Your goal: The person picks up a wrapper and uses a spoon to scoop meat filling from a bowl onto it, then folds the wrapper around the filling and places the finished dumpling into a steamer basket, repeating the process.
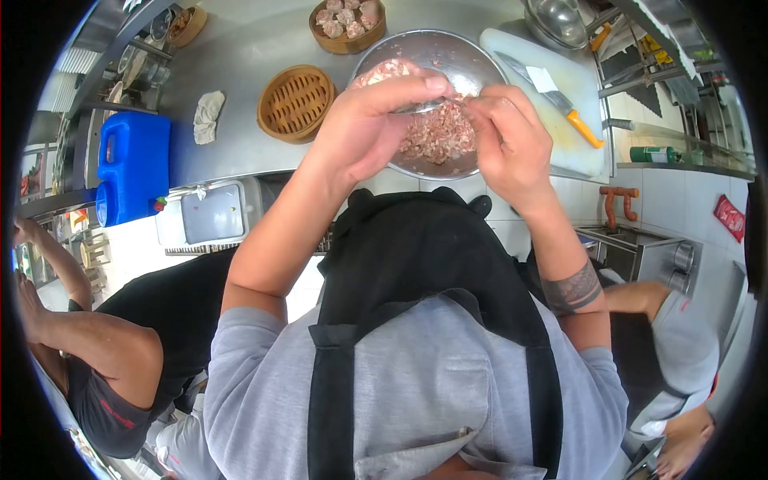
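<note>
My left hand (372, 120) is curled above the near left part of a steel mixing bowl (370, 56), thumb stretched across the top. What lies inside its fingers is hidden. My right hand (514, 132) is closed over the bowl's right side, its fingertips pinching a thin grey, metal-looking tool (432, 104) that reaches toward my left hand. Coarse pink minced meat (438, 134) fills the bottom of the bowl, with more of it up the left wall.
Meat dumplings (350, 16) sit in a bamboo steamer (352, 45); another steamer (297, 104) shows its slatted base. A yellow-handled knife (572, 112) lies on a white cutting board (500, 42). A folded cloth (209, 118) and blue jug (140, 164) are left. Other people stand both sides.
</note>
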Motion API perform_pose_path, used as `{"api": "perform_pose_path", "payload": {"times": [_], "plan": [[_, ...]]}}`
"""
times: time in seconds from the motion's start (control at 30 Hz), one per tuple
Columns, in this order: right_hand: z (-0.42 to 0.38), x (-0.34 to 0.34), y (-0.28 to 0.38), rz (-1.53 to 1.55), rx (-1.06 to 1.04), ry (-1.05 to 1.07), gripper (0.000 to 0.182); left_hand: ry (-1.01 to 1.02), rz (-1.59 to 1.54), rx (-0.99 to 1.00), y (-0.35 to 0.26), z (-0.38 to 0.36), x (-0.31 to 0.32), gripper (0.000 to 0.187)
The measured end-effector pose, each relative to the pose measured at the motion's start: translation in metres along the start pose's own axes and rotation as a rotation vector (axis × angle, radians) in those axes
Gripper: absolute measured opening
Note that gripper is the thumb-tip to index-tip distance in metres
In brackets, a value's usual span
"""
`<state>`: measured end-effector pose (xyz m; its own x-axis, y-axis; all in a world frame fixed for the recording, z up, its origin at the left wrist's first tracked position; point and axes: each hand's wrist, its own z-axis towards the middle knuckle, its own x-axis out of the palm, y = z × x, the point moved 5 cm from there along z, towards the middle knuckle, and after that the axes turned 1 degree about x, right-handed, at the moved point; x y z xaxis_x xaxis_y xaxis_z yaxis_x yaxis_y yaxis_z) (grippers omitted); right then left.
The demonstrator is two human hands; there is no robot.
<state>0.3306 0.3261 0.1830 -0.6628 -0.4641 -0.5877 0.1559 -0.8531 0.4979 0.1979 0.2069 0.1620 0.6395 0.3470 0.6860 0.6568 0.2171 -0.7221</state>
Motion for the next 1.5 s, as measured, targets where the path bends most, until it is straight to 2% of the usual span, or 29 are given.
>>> {"api": "perform_pose_path", "payload": {"times": [0.03,0.1,0.13,0.2,0.23,0.3,0.43,0.5,0.6,0.73,0.8,0.87,0.9,0.97,1.0,1.03,1.1,1.23,1.3,1.5], "plan": [[-0.002,0.002,-0.001,0.031,0.014,-0.030,0.022,-0.002,-0.002,0.002,0.000,0.000,-0.001,0.010],[-0.004,0.006,-0.004,0.064,0.024,-0.061,0.022,0.048,0.244,0.059,-0.006,-0.002,-0.004,0.020],[-0.005,0.007,-0.005,0.084,0.036,-0.071,0.021,0.048,0.245,0.062,-0.011,-0.005,-0.004,0.020],[-0.005,0.008,-0.007,0.105,0.049,-0.081,0.019,0.104,0.569,0.137,-0.031,-0.013,0.002,0.038],[-0.004,0.008,-0.009,0.108,0.047,-0.074,0.019,0.104,0.570,0.137,-0.040,-0.016,0.001,0.038],[-0.003,0.010,-0.011,0.113,0.048,-0.068,0.018,0.138,1.003,0.204,-0.059,-0.024,0.002,0.054],[0.003,0.012,-0.011,0.099,-0.014,-0.044,0.019,0.132,1.194,0.179,-0.081,-0.032,0.012,0.050],[0.004,0.014,-0.011,0.085,-0.034,-0.033,0.019,0.122,1.421,0.348,-0.086,-0.035,0.019,0.040],[0.004,0.019,-0.011,0.069,-0.042,-0.025,0.021,0.076,1.595,0.388,-0.085,-0.034,0.018,0.032],[-0.005,0.026,-0.020,0.061,0.065,0.002,0.020,-0.063,1.516,0.268,-0.092,-0.032,-0.008,0.030],[-0.015,0.023,-0.029,0.046,0.124,0.026,0.018,-0.254,1.713,0.285,-0.109,-0.024,-0.039,0.032],[-0.026,0.013,-0.038,0.024,0.254,0.030,0.013,-0.342,1.842,0.227,-0.114,-0.010,-0.096,0.032],[-0.033,0.009,-0.042,0.029,0.254,0.030,0.013,-0.362,1.846,0.155,-0.110,-0.001,-0.131,0.032],[-0.050,0.002,-0.056,0.037,0.402,0.025,0.010,-0.411,1.879,0.003,-0.090,0.012,-0.184,0.034],[-0.055,-0.001,-0.055,0.041,0.402,0.024,0.010,-0.440,1.907,-0.080,-0.078,0.016,-0.204,0.035],[-0.061,-0.005,-0.055,0.044,0.426,0.010,0.009,-0.439,1.910,-0.082,-0.064,0.023,-0.227,0.035],[-0.071,-0.013,-0.054,0.046,0.452,-0.008,0.008,-0.586,1.803,-0.143,-0.042,0.032,-0.273,0.025],[-0.089,-0.029,-0.053,-0.014,0.506,-0.033,0.008,-0.587,1.927,-0.104,-0.029,0.041,-0.290,0.026],[-0.096,-0.037,-0.055,-0.030,0.545,-0.044,0.008,-0.647,1.993,-0.079,-0.029,0.044,-0.297,0.033],[-0.122,-0.049,-0.063,-0.087,0.613,-0.068,0.007,-0.720,1.866,0.063,-0.033,0.040,-0.301,0.033]]}}
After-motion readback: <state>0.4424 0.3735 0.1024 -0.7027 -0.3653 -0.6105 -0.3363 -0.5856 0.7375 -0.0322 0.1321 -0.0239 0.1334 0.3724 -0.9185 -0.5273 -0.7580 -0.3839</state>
